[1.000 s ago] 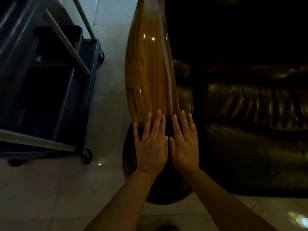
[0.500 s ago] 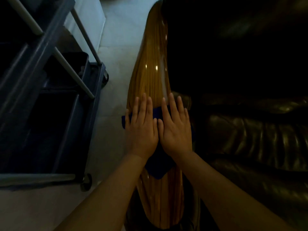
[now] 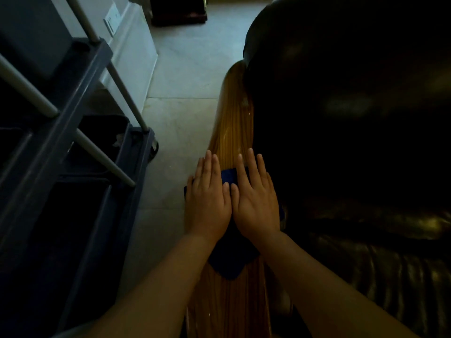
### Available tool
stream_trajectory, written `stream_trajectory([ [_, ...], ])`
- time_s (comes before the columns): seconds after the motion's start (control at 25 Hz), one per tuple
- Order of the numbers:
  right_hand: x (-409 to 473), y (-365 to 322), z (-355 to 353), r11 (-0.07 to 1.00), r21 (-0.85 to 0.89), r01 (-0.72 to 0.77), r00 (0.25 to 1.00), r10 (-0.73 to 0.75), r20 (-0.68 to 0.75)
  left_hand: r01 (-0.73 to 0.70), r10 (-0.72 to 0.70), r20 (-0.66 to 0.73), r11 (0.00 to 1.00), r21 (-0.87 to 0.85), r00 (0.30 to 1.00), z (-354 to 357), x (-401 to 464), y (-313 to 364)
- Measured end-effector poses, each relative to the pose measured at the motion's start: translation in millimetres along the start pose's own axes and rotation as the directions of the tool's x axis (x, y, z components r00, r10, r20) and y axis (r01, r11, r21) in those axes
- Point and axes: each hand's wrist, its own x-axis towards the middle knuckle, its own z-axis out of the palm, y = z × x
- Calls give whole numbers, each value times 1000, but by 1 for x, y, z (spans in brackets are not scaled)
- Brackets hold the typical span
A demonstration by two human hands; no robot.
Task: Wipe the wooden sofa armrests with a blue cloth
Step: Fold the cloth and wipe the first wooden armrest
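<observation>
- Your 2 hands lie flat, side by side, on the wooden armrest; the left hand and right hand touch along the thumbs.
- The fingers of both hands are extended and only slightly spread, palms pressing down; nothing is pinched.
- The blue cloth sits under both palms on top of the armrest. A strip of it shows between the fingers, one corner points back toward you between the wrists, and a bit hangs over the armrest's left edge by your left hand.
- The armrest's long axis runs away from you, from the bottom of the view up toward the far end, where it narrows and meets the dark leather sofa back.
- Its right edge butts against the sofa's leather cushions, so there is no free room on that side.
- Its left edge drops to pale floor tiles, an open strip between the armrest and the grey cleaning cart.
- Ahead of your fingertips, bare glossy wood continues to the far end.
- Behind the cloth, more bare wood runs back between your forearms.
</observation>
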Motion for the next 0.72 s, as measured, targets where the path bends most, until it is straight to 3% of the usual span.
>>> stream_trajectory([
  [0.24,85,10,1,997,-4,-81,996,81,37,-8,24,86,985,-172,996,4,93,-1],
  [0.44,140,15,1,990,-80,-113,993,111,-37,-6,37,116,967,-256,993,14,153,-4],
  [0.64,173,5,-8,956,-172,-237,939,180,-292,50,-41,152,997,-61,988,15,202,2],
  [0.72,178,4,-17,965,-156,-213,934,154,-323,78,-80,84,997,21,993,8,208,8],
])
